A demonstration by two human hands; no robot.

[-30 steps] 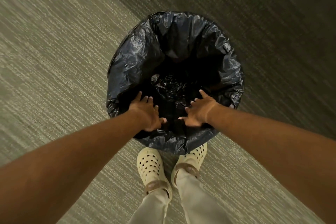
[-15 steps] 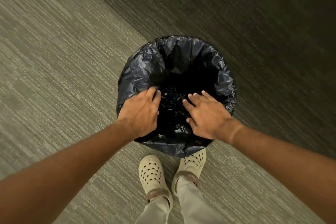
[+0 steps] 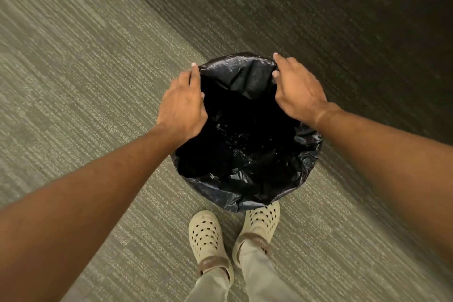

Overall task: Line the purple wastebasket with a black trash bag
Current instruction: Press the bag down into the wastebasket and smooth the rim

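Now both hands, left hand (image 3: 182, 108) and right hand (image 3: 297, 91), grip the black trash bag (image 3: 259, 179) at its far rim.

No legible text or labels anywhere.

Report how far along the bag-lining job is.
Done: the black trash bag sits open, folded over the near rim, hiding the wastebasket. In hand: the left hand and right hand hold the far edge. Left: seating that far edge.
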